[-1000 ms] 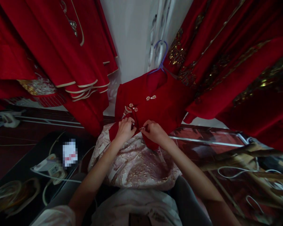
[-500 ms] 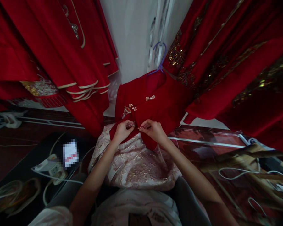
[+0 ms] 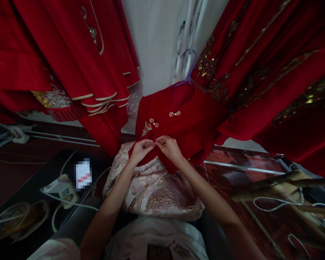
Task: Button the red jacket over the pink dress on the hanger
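A red garment on a purple hanger drapes down toward my lap. One beaded flower fastener sits below its neckline, and a beaded ornament lies on its left part. At the front opening, the fingers of my left hand pinch the garment's edge. My right hand pinches a small beaded fastener there, its fingertips meeting those of the left. Fingers partly hide this fastener, so I cannot tell whether it is joined. Beneath lies a shiny pale pink cloth.
Red garments with pale trim hang at left, and sequined red ones hang at right. On a dark surface to the left are a power strip and cables. Wooden bars and a white cord are at right.
My right hand has moved left and slightly up with the small fastener, so the two hands' fingertips now meet. The whole view has shifted slightly.
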The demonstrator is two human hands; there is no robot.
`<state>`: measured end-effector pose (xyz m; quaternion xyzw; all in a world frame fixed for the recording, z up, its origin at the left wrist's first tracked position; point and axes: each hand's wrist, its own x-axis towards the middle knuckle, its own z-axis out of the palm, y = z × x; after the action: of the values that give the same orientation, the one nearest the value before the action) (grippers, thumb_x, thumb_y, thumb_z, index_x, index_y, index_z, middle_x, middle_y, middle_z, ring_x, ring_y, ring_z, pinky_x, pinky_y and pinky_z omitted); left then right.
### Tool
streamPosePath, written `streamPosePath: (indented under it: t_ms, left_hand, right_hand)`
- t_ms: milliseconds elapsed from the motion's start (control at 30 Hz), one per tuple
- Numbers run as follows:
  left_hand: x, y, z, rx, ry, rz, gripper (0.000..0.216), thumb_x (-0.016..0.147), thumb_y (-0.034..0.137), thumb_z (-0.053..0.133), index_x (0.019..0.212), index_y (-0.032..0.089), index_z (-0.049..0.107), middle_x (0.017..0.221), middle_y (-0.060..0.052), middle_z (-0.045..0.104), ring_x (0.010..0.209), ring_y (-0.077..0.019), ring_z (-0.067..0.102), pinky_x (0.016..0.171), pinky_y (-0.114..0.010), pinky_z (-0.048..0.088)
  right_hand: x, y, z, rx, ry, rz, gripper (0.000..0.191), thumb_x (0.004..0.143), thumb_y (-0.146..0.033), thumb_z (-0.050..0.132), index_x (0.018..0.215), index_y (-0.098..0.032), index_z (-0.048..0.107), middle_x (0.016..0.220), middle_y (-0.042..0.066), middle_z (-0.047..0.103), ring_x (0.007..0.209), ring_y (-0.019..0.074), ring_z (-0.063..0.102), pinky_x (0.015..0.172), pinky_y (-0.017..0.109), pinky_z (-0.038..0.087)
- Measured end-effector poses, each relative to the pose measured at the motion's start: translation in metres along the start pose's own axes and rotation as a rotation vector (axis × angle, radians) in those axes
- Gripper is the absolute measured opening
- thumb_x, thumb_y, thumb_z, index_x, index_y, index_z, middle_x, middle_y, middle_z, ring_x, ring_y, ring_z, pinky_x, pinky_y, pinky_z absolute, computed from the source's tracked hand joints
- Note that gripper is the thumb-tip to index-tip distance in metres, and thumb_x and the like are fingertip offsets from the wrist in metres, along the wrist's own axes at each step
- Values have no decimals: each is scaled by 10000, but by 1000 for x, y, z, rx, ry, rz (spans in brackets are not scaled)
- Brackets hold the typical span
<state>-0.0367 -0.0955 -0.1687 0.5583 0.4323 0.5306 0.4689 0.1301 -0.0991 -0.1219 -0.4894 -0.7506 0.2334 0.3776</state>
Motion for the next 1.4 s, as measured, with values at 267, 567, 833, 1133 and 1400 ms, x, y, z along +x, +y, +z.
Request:
streamPosePath:
  t_ms: [267,567,833,1133,1400]
  left_hand:
    - [-3,0,4,76,79,11,155,642,214,716,786,155,714,778,-47,732,689,-146,668,728,-292,546]
    - [-8,-3,3,148,34,107,155,708,184,662,860,169,685,849,-38,710,765,-140,647,768,-280,509]
    - [-14,-3,4,141,23,167,203,767,191,642,959,186,579,918,-24,617,769,-102,589,753,-234,471]
    - [-16,-2,6,269,-2,234,199,832,268,631,1018,197,633,1014,-47,636,798,-111,596,774,-255,480]
    - [-17,-7,6,302,6,214,167,836,327,634,927,187,633,940,-41,646,811,-130,607,783,-271,482]
  right_hand:
    - [-13,3,7,21,81,2,161,866,-181,555,980,-179,669,921,49,646,742,117,631,738,243,532]
    - [-16,3,15,-75,141,7,201,837,-235,544,1027,-195,598,926,51,558,762,150,573,702,264,502]
    - [-32,8,-4,163,159,62,262,805,-232,553,1060,-193,514,822,-13,480,569,88,452,555,220,422]
    - [-30,-4,-21,104,131,3,172,847,-228,534,1007,-186,584,863,21,569,616,93,507,599,217,440]
    - [-36,0,-15,-63,5,58,147,863,-260,566,970,-188,637,784,24,641,637,120,572,631,239,461]
